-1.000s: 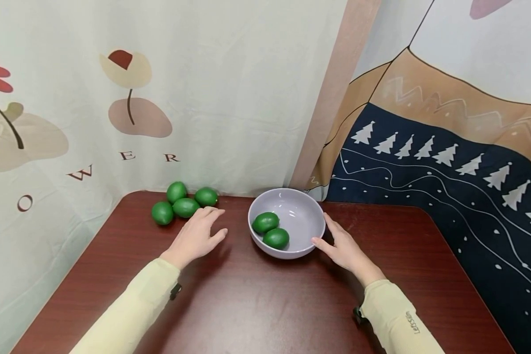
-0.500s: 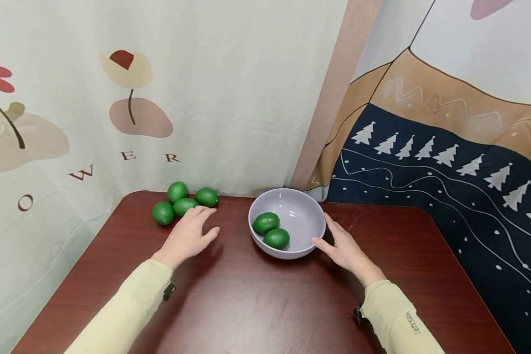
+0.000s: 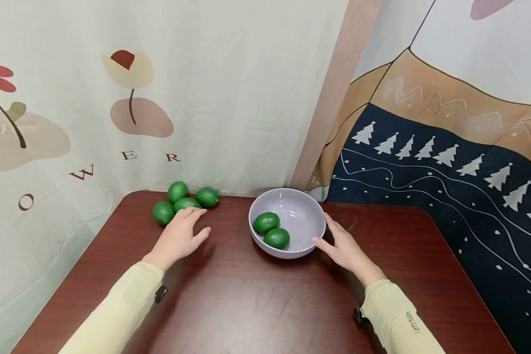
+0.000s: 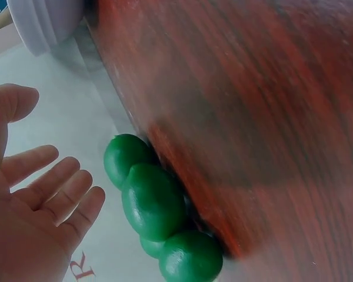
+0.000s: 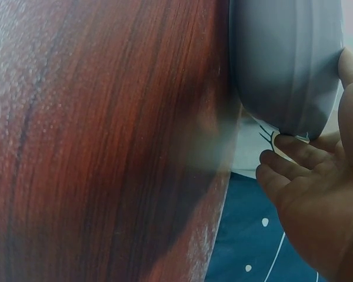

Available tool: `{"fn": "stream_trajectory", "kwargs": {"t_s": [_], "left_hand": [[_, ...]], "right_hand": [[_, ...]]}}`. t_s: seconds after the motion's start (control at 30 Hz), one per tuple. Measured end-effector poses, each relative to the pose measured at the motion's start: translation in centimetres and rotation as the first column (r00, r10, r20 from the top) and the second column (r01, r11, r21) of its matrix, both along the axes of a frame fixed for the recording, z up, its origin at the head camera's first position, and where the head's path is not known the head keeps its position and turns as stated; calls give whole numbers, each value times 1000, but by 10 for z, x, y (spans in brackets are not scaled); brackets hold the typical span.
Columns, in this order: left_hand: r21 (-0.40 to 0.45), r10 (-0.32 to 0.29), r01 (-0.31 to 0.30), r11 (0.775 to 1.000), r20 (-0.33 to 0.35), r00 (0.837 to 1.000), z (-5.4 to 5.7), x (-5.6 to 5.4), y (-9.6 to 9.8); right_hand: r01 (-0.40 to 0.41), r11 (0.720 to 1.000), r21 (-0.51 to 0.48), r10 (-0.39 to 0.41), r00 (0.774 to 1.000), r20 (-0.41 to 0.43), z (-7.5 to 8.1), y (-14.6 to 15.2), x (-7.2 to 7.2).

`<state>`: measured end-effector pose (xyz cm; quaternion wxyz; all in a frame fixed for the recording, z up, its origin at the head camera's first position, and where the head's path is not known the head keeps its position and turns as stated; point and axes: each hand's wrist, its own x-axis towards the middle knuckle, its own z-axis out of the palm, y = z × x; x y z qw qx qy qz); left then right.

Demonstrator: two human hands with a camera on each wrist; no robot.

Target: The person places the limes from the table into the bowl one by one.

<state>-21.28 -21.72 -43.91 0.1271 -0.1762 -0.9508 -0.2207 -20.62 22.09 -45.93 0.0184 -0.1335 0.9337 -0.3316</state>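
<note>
In the head view my left hand (image 3: pixel 177 237) hovers over the table with its fingers extended and nothing in its grasp. Its fingertips overlap the nearest lime (image 3: pixel 187 203) of a small group at the back left. Other green limes there are one at the left (image 3: pixel 163 213), one behind (image 3: pixel 177 191) and one at the right (image 3: pixel 207 197). The left wrist view shows the left palm (image 4: pixel 29 229) beside these limes, apart from them. My right hand (image 3: pixel 345 248) touches the right side of a pale lavender bowl (image 3: pixel 303 221), thumb at the rim, fingers along the outer wall. Two limes (image 3: pixel 276 238) lie inside the bowl.
A dark red wood-grain table (image 3: pixel 265 305) carries everything. Its back edge meets a pale curtain (image 3: pixel 230 98) with printed flowers; a navy and tan printed cloth (image 3: pixel 402 182) hangs at the right.
My left hand has moved left and slightly toward me, going from beside the lime group to in front of its nearest lime. The right hand, bowl and limes stay put.
</note>
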Motion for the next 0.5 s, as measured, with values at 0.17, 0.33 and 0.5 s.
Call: {"fn": "stream_trajectory", "kwargs": {"t_s": [0.17, 0.33, 0.5], "left_hand": [[-1, 22, -22, 1000, 17, 1000, -3, 0, -8], [2, 38, -38, 999, 24, 999, -2, 1, -14], [-2, 61, -61, 998, 28, 998, 0, 2, -19]], "right_hand": [[4, 1000, 6, -4, 1000, 12, 1, 0, 0], [6, 1000, 9, -7, 1000, 23, 1, 0, 0], [11, 1000, 6, -11, 999, 35, 2, 0, 1]]}}
